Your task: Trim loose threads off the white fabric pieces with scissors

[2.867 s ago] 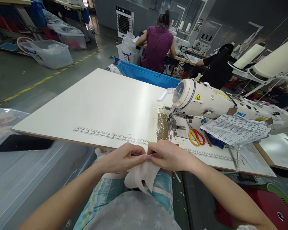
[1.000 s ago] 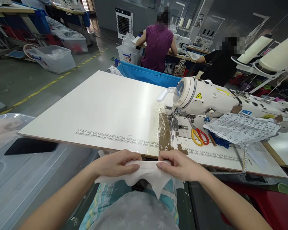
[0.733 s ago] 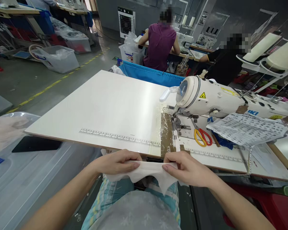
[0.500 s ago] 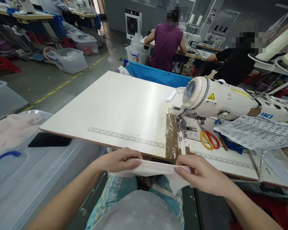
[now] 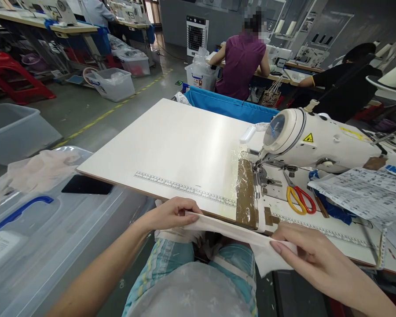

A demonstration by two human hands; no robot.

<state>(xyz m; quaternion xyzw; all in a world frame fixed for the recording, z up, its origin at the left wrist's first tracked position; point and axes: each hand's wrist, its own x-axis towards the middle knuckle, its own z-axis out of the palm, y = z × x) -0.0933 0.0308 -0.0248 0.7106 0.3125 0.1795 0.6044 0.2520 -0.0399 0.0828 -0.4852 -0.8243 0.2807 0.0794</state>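
Holding a strip of white cloth [image 5: 231, 230] taut at five o'clock, the two hands sit above the lap [image 5: 171, 259], close to the table's near edge. The left hand [image 5: 174, 214], toward seven o'clock, pinches the strip between thumb and fingers; the right hand [image 5: 313, 251], at four, grips it likewise, a loose corner hanging below. At eight o'clock stands a clear plastic bin [image 5: 86, 220], with a black phone [image 5: 87, 184] and a heap of pale fabric [image 5: 46, 169] on top toward nine. Past the cloth, the white table [image 5: 185, 141] bears a printed ruler [image 5: 185, 187] along its near side. Scissors [image 5: 294, 188] lie between three and four o'clock, just before the sewing machine [image 5: 323, 138] at three. Farther off, a person in purple [image 5: 244, 66] sits at one o'clock and an air cooler [image 5: 197, 35] stands at twelve.
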